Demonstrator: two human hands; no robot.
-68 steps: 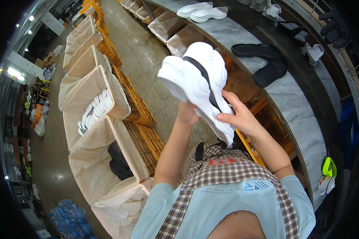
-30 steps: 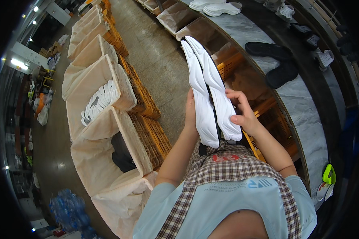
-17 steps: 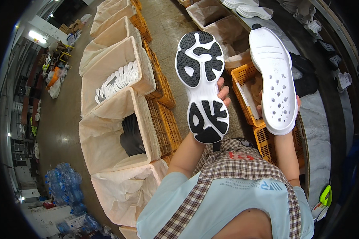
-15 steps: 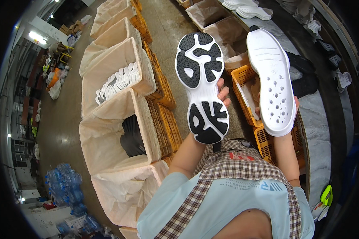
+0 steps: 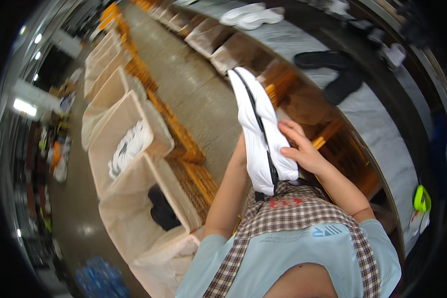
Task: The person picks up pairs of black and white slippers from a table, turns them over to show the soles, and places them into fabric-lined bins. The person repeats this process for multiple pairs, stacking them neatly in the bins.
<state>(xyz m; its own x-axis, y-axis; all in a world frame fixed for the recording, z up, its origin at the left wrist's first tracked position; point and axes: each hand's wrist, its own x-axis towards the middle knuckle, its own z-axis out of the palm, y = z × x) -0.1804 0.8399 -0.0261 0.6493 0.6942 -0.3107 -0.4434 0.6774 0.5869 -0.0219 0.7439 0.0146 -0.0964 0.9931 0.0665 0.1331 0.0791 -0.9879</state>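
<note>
White soles [image 5: 260, 129] now pressed together

So there's a long grey curved conveyor bench [image 5: 382, 124] running well beyond the fingers, off to their right. Lying on it: a pair of black shoe soles [image 5: 333, 69] just past the fingertips, a pair of white soles [image 5: 251, 15] much farther up, and a bright green tool [image 5: 421, 198] back on the near side, below the fingers.
</note>
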